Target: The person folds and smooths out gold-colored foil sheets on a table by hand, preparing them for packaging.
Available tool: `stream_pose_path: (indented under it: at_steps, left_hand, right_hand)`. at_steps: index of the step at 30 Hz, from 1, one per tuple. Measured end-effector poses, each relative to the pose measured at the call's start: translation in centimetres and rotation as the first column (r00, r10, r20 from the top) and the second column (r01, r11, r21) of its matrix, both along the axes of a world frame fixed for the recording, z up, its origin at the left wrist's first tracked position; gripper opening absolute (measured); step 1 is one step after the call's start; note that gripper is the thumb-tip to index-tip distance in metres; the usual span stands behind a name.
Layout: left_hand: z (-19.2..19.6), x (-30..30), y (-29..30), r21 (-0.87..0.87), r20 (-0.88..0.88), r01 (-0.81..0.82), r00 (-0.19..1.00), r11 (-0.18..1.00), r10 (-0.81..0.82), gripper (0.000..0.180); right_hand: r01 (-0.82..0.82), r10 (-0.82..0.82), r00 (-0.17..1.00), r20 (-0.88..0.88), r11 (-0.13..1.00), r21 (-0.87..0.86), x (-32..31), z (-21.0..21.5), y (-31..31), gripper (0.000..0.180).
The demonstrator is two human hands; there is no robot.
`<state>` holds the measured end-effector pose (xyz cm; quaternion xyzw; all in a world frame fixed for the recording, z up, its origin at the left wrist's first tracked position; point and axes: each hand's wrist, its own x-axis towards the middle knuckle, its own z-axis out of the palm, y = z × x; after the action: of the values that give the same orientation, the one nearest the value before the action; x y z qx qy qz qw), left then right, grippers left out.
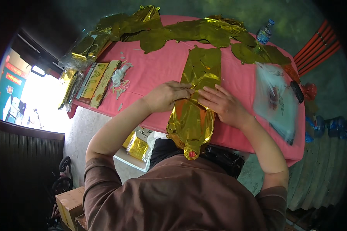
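Observation:
A flat, uninflated gold foil balloon (204, 63) lies lengthwise on the pink tablecloth, its near end hanging over the table edge toward my body. Creases cross its middle, between my two hands. My left hand (166, 96) comes in from the left with bent fingers, pinching the foil there. Opposite it, my right hand (223, 104) rests with its fingers stretched over the foil's right part, the fingertips close to those of the left. Part of the balloon is hidden under the fingers.
More flat gold foil balloons (181, 31) line the far edge. Right of me lie clear plastic bags (275, 100) and a black object (297, 91); a water bottle (264, 34) stands behind. White ribbon (119, 75) and printed cards (92, 82) are at left. A cardboard box (70, 204) sits on the floor.

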<state>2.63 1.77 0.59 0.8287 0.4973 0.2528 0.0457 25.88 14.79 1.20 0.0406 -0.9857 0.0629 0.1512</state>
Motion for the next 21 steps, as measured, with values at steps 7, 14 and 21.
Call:
stream_pose_path:
  at_steps: [7,14,21]
  left_hand:
    - [0.3,0.2,0.1,0.050,-0.055,0.050,0.997,0.998,-0.047,0.029]
    - [1.7,0.0,1.0,-0.468,0.406,-0.061,0.871,0.881,0.276,0.011]
    - [1.0,-2.0,4.7,-0.708,0.566,0.011,0.606,0.706,0.559,0.015]
  right_hand:
    - [-0.063,0.063,0.998,0.005,0.995,0.076,0.2,-0.3,0.5,0.034]
    - [0.078,-0.055,0.997,0.059,0.839,-0.539,0.1,-0.2,1.8,0.027]
    - [0.122,-0.422,0.901,-0.105,0.476,-0.871,-2.6,-2.1,4.2,0.018]
